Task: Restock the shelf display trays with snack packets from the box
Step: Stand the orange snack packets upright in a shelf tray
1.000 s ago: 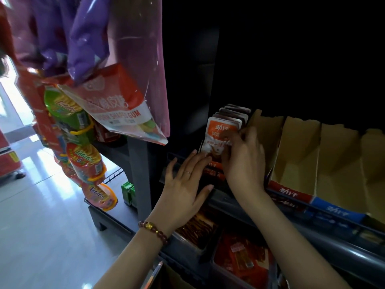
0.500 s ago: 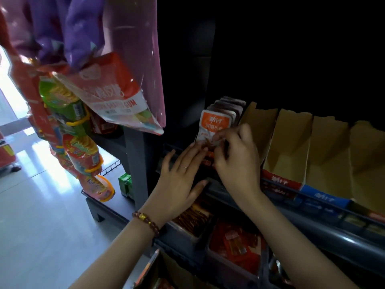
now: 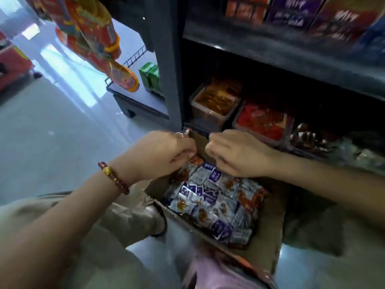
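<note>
An open cardboard box sits low in front of me, full of small purple-and-white and orange snack packets. Both hands are at the box's far end. My left hand, with a bead bracelet on its wrist, curls its fingers round orange packets. My right hand curls its fingers down into the purple packets, with its fingertips hidden. The display trays stand on the shelf above, blurred at the top of the view.
Clear bins of brown snacks and red snacks fill the lower shelf just behind the hands. Hanging snack bags dangle at upper left. Green cartons sit on a low platform. Open floor lies to the left.
Both hands have left the orange packets in the upper display tray and come down into the box. My view has dropped from the shelf to the box.
</note>
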Demonstrator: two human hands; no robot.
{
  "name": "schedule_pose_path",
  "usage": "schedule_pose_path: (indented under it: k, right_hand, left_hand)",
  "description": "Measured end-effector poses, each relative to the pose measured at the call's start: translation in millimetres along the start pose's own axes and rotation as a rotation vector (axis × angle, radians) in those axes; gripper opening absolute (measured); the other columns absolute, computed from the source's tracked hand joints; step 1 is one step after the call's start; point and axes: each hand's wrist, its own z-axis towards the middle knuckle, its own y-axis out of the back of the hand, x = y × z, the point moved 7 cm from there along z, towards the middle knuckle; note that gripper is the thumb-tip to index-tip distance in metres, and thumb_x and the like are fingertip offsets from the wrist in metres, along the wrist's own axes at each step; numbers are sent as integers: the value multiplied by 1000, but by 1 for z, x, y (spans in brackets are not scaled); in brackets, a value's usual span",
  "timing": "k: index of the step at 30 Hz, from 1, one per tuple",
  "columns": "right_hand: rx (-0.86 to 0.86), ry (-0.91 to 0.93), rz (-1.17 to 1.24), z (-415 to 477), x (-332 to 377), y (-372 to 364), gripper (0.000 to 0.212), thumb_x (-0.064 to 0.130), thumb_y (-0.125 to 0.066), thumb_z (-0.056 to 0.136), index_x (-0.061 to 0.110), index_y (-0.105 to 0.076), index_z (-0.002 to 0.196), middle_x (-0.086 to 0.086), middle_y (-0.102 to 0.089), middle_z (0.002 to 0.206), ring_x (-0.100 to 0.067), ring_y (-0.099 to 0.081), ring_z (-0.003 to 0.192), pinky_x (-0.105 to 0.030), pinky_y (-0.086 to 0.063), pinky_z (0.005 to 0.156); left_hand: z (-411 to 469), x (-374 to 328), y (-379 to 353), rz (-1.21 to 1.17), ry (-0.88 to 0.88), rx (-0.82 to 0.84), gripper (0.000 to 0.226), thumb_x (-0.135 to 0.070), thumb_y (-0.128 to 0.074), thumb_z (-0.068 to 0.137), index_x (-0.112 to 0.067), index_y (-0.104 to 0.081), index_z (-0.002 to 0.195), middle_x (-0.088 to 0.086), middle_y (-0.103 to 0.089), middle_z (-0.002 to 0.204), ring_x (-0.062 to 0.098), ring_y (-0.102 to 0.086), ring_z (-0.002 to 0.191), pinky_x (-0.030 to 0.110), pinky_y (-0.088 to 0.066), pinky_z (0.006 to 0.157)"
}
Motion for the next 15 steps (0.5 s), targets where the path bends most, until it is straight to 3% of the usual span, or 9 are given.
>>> schedule_pose_path:
  k: [2,4,6,8,11,15]
  right_hand:
    - [213,-44,94,-14,2,-64,15,1,-51,76,9,-51,88,-4,-48,78,-20,-42,62,-31,-31,56]
    - [423,-147,168,-30,-3,-125,30,5,-48,81,5,-53,110,-12,-57,98,-32,-55,71,-37,-38,59]
    - [630,-315,188,-46,-14,-180,52,10,-48,89,6,-33,139,-16,-50,129,-29,-56,79,-34,-37,60]
    - [791,-492,205,-58,-20,-223,69,13,-49,93,9,-10,150,-17,-34,148,-26,-55,88,-28,-38,62]
    - [853,-596,164,-52,-19,-269,71,12,-49,93,12,-8,151,-15,-22,154,-31,-43,127,-34,-43,89]
    - [820,-616,121,-26,-11,-310,82,11,-57,88,20,-6,152,-9,-14,157,-29,-33,136,-34,-41,94]
  left_hand:
    - [-20,8,-22,-41,59,73,42,-41,-26,86,-23,-63,96,-2,-67,84,24,-62,70,34,-50,61]
    - [-36,16,-39,-87,89,135,43,-40,-26,86,-23,-64,99,-4,-68,88,23,-63,73,36,-51,67]
    - [-50,23,-51,-117,124,174,29,-30,-40,90,-22,-66,99,-5,-68,88,22,-64,73,34,-50,67]
    - [-61,31,-62,-126,139,187,21,-22,-48,90,-21,-67,100,-4,-68,88,22,-64,71,32,-49,65]
    - [-74,42,-74,-136,183,202,29,-28,-42,87,-22,-67,100,-5,-69,90,23,-65,71,34,-51,66]
    - [-86,48,-84,-205,227,202,31,-30,-40,87,-24,-67,101,-6,-71,93,21,-67,75,39,-55,68]
